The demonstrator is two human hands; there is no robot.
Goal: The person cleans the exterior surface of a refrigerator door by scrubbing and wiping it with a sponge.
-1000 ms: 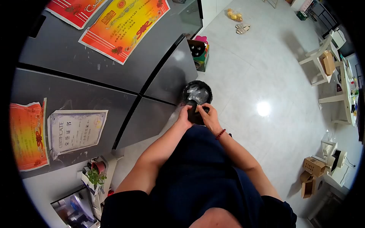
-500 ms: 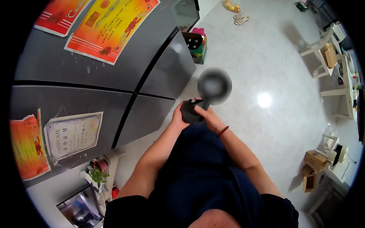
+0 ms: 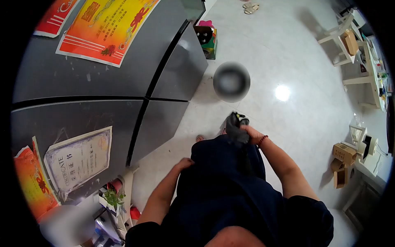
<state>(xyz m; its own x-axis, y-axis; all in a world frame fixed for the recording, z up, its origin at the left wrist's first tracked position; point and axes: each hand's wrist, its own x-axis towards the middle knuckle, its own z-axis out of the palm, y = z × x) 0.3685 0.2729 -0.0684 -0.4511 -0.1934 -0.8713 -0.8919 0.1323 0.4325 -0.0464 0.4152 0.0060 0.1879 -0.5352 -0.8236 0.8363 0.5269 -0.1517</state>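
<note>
My right hand (image 3: 253,134) is closed on a dark grey, soft-looking bundle (image 3: 237,131) in front of my waist. Small yellow and pale details show at the bundle's upper end; its exact kind is unclear. My left hand (image 3: 184,164) is down by the left side of my dark navy clothing (image 3: 222,177), away from the bundle. Its fingers are mostly hidden, so I cannot tell how they are held. Beyond the bundle, a dark round shape (image 3: 231,81) appears heavily blurred over the floor.
A grey refrigerator (image 3: 173,70) with certificates (image 3: 78,158) on its doors stands at my left. A box with bottles (image 3: 207,43) is beside it. Sandals (image 3: 250,8) lie on the pale floor. At right are a white chair (image 3: 341,39), a table (image 3: 370,80) and cardboard boxes (image 3: 344,153).
My left hand has let go of the dark bundle and dropped to my left side. My right hand has moved right and lower with the bundle still in it.
</note>
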